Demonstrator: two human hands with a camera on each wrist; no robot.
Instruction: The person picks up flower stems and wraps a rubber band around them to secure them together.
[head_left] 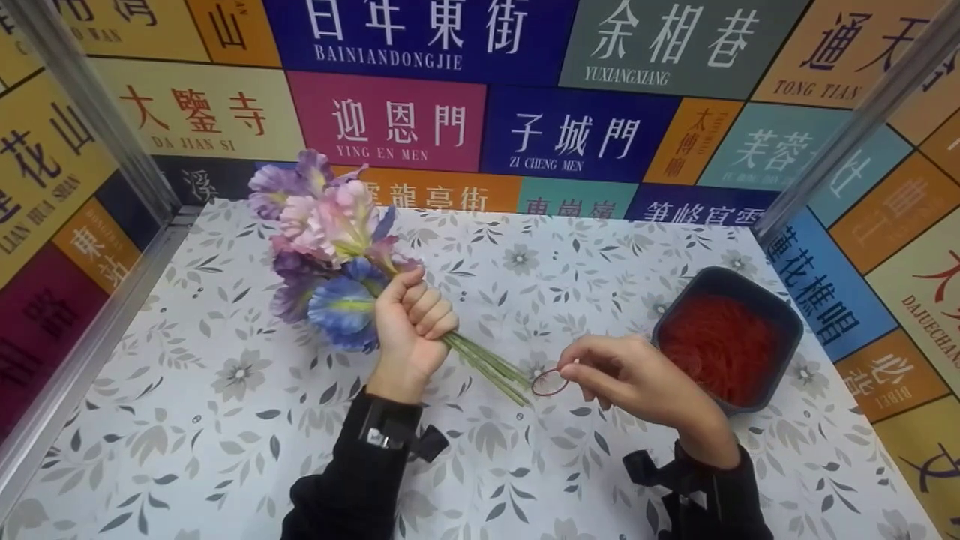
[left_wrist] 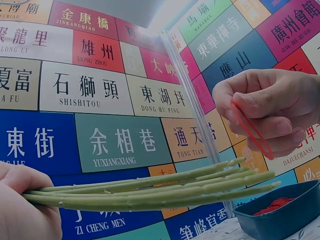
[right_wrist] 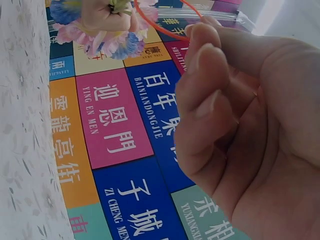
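Note:
My left hand (head_left: 414,326) grips a bunch of artificial flowers (head_left: 330,217) by the green stems (head_left: 487,364). The purple, pink and blue blooms spread out to the left of the fist, and the bare stem ends point right. Between thumb and index finger, my right hand (head_left: 637,379) pinches a thin red rubber band (head_left: 550,382), which hangs as a loop right by the stem ends in the head view. In the left wrist view the band (left_wrist: 252,131) appears as a narrow loop above the stem tips (left_wrist: 250,177). The right wrist view shows it rounder, at the fingertips.
A dark blue bin (head_left: 793,352) holding a heap of red rubber bands (head_left: 716,345) stands on the right of the table, just beyond my right hand. The tabletop (head_left: 240,435) has a leaf-and-flower print. Panels of coloured signs (head_left: 390,120) enclose the back and sides.

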